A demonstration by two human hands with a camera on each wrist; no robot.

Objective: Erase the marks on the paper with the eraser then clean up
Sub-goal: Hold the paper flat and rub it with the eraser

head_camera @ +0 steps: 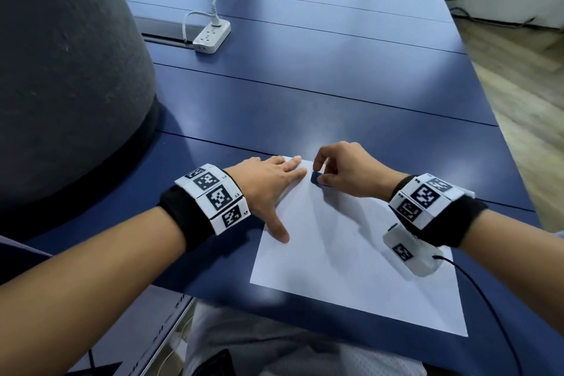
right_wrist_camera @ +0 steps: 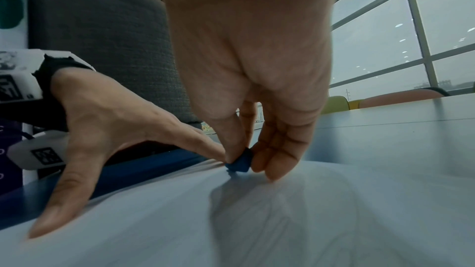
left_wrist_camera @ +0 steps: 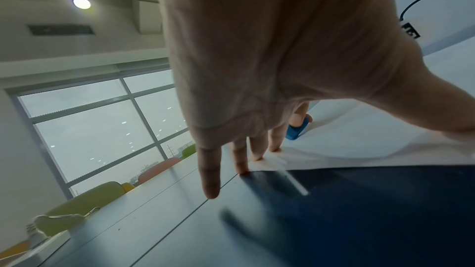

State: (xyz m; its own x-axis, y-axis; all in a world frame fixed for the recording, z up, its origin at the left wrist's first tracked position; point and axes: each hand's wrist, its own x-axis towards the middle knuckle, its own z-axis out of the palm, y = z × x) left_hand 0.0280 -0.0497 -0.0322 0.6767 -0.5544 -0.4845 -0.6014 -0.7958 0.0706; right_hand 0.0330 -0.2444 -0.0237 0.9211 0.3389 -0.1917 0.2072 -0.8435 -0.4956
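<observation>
Head view: right hand (head_camera: 345,171) pinches the blue eraser (head_camera: 317,177), tip down on the paper's (head_camera: 351,253) far corner. Just left of that pinch, left hand (head_camera: 268,189) lies flat with fingers spread, likely pinning the sheet against rubbing. Marks not discernible.

Most of the eraser (head_camera: 317,177) hidden inside the right hand (head_camera: 345,171) grip; any paper (head_camera: 351,253) marks too faint.
</observation>
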